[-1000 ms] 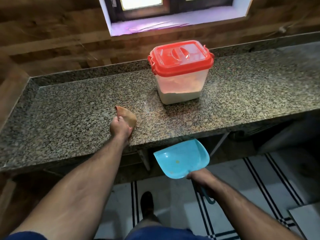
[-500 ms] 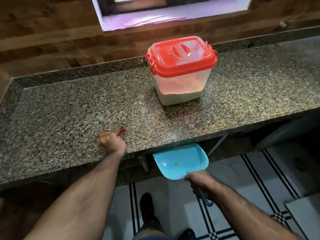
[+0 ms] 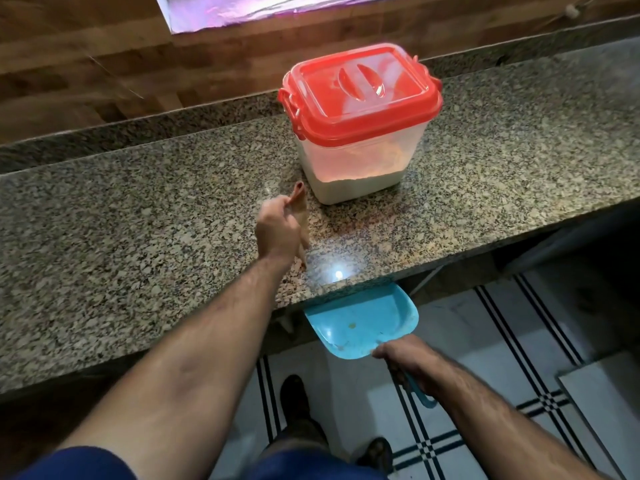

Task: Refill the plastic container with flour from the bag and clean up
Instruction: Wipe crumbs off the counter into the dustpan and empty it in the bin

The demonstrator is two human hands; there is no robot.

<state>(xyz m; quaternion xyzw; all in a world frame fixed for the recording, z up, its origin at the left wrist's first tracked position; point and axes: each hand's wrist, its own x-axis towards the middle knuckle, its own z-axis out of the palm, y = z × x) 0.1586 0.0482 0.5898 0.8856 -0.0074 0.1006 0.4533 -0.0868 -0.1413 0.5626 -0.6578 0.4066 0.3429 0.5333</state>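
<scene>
With the left hand (image 3: 280, 227) gripping what looks like a cloth (image 3: 300, 206) near the closed container (image 3: 360, 123), crumbs may miss the dustpan (image 3: 360, 320) gripped by the right hand (image 3: 405, 358) under the counter (image 3: 138, 216) edge.

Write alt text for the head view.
A left hand wipes a granite counter with a brown cloth while the right hand holds a blue dustpan under the edge. A red-lidded plastic container, partly filled with flour, stands behind.
</scene>
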